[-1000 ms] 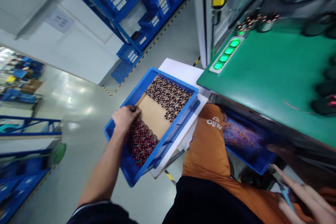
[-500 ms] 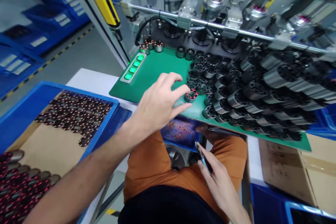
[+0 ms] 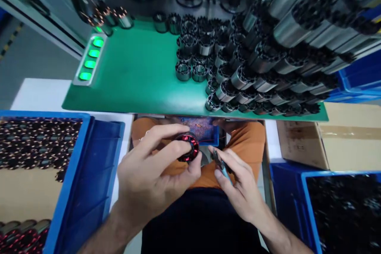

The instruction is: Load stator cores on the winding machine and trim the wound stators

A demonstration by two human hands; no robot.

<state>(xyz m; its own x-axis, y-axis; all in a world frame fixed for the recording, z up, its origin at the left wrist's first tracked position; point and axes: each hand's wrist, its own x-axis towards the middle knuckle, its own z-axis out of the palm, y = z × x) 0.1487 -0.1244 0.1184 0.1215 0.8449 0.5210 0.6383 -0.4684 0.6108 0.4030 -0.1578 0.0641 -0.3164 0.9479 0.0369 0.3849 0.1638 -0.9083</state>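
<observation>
My left hand (image 3: pixel 154 166) grips a motor stator (image 3: pixel 190 147) wound with red wire, fingers around its rim, held above my lap. A thin red wire end sticks out from it to the right. In my right hand (image 3: pixel 241 182) is a pair of small cutting pliers (image 3: pixel 222 162) with light blue handles, jaws pointing up and left, a short way from the stator. Beyond both hands lies the green mat (image 3: pixel 133 75), bearing rows of stacked dark stator cores (image 3: pixel 244 77) on its right side.
Green-lit buttons (image 3: pixel 89 64) sit at the mat's left, near several copper-wound stators (image 3: pixel 123 18). Left stands a blue bin (image 3: pixel 67 190) of wound stators; right, a cardboard box (image 3: pixel 351 139) and a blue bin (image 3: pixel 306 190) of black parts. A tray (image 3: pixel 216 135) with wire scraps lies below the mat.
My left hand has taken the red-wound stator off the green mat and brought it back over my lap, near the pliers. The head view has tilted down.
</observation>
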